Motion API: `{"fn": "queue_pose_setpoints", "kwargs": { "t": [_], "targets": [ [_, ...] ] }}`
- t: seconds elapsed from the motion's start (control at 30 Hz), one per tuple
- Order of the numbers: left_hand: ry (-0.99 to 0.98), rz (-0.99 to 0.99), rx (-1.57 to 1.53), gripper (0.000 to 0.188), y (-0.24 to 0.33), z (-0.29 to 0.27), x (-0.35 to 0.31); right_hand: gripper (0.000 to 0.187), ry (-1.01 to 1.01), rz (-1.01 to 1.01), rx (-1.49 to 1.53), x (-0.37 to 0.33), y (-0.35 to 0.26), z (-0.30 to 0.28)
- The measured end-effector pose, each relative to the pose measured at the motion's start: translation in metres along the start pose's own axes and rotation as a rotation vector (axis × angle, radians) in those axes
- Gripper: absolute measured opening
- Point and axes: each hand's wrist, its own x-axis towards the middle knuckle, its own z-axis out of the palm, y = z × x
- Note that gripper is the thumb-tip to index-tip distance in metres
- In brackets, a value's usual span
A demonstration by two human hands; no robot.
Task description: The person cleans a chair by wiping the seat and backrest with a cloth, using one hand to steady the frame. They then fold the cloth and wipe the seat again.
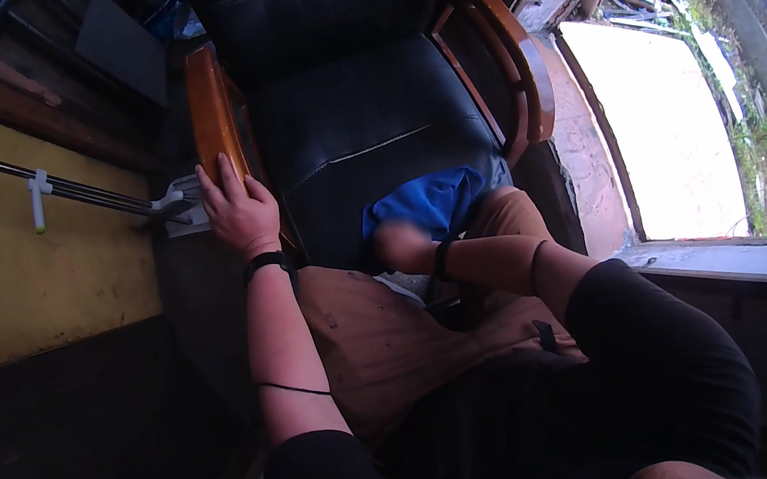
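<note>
Nearest the camera was the person's black shirt (499, 443), with brown trousers (370, 343) ahead of it. At far left, a long-handled tool (59, 177) crossed a yellow panel (38, 236), its pale head near the chair. Next came the left hand (241, 207), palm down on the front end of the left wooden armrest (211, 106), fingers slightly spread and gripping nothing loose. The armrest's long axis ran away from the person.

To the right, the black chair seat (362, 111) showed a pale crease across it. The blue cloth (433, 199) lay bunched at the seat's front, toward its right side and close by the right knee. The right hand (402, 245) met the cloth at its near left end; most of the fabric extended rightward and away from that hand, its longer axis running roughly left to right. The right hand was clearly the nearer. It was blurred, and whether it pinched the cloth or only pressed on it could not be determined. The right armrest (536, 87) stood beyond, untouched.
</note>
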Motion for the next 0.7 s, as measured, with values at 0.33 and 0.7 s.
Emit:
{"fn": "queue_pose_setpoints", "kwargs": {
  "t": [0.33, 0.7],
  "targets": [
    [-0.003, -0.015, 0.009, 0.051, -0.009, -0.001, -0.003, 0.020, -0.220, 0.217, -0.033, -0.011, 0.070, -0.017],
    [0.009, 0.017, 0.038, 0.052, -0.011, -0.001, -0.003, 0.030, 0.931, 0.563, -0.059, -0.082, 0.234, -0.148]
  ]
}}
